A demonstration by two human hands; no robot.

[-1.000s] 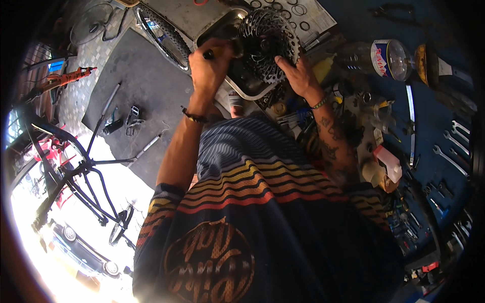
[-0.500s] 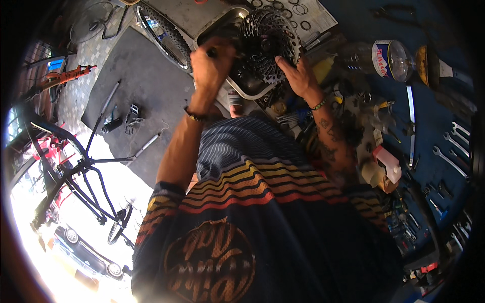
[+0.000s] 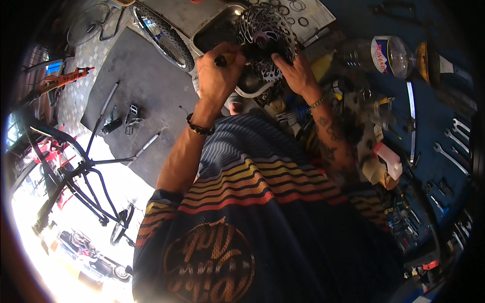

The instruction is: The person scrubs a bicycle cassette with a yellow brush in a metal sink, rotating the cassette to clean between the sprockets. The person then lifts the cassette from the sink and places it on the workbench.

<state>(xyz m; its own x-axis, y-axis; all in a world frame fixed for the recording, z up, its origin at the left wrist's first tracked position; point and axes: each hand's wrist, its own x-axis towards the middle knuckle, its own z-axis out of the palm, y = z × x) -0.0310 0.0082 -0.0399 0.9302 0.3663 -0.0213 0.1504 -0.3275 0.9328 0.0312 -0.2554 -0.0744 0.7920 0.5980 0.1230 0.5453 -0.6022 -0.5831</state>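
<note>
In my right hand (image 3: 297,74) is a large bicycle cassette (image 3: 275,25), gripped at its right side with the thumb over the sprockets. It is tilted above a metal tray (image 3: 202,38) with dark contents. My left hand (image 3: 217,73) is closed around a brush (image 3: 226,59) with a yellowish-brown handle. The brush's dark head meets the middle of the cassette, though its tip is hard to make out against the sprockets.
Several dark rings (image 3: 303,21) lie on a sheet beyond the tray. A bicycle wheel (image 3: 164,40) leans left of it. Clear plastic bottle (image 3: 391,56), wrenches (image 3: 449,159) and cluttered tools are to the right. A black bicycle frame (image 3: 83,164) stands at left, near a dark mat (image 3: 146,101).
My left hand has moved slightly right and down, bringing the brush toward the cassette's middle. The cassette has turned and shifted slightly in my right hand.
</note>
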